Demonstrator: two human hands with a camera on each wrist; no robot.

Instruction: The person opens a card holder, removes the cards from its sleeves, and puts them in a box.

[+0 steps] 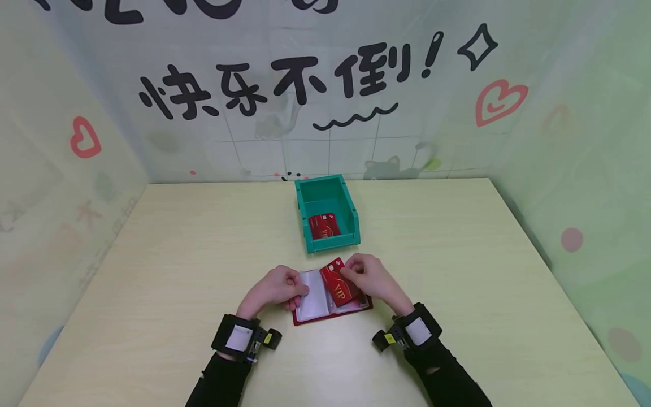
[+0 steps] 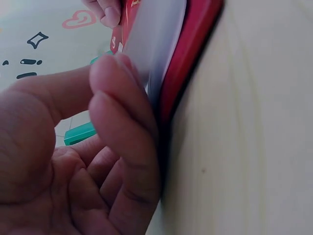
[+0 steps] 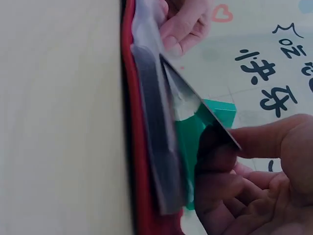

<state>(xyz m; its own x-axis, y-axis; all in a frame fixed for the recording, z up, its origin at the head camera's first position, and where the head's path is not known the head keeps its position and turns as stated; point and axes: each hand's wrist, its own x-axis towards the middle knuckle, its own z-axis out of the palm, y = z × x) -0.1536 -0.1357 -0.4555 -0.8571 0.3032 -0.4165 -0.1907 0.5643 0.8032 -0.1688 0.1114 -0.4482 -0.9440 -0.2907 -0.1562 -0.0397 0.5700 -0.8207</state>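
Observation:
An open card holder (image 1: 313, 299) with a dark red cover and clear plastic pages lies on the table. My right hand (image 1: 370, 275) pinches a red VIP card (image 1: 338, 284) between thumb and fingers, tilted above the holder's right side. In the right wrist view the card (image 3: 198, 98) appears nearly edge-on, its lower end close to the plastic pages. At the left edge of the holder, my left hand (image 1: 277, 286) pinches a clear page (image 2: 155, 39) with thumb and curled fingers. That hand's fingers hide part of the page edge.
Just beyond the holder stands a green open-front bin (image 1: 333, 244) with another red card (image 1: 324, 226) inside. Both wrists carry strapped black cameras. A printed fabric backdrop (image 1: 325, 152) rises at the table's far edge, with side panels left and right.

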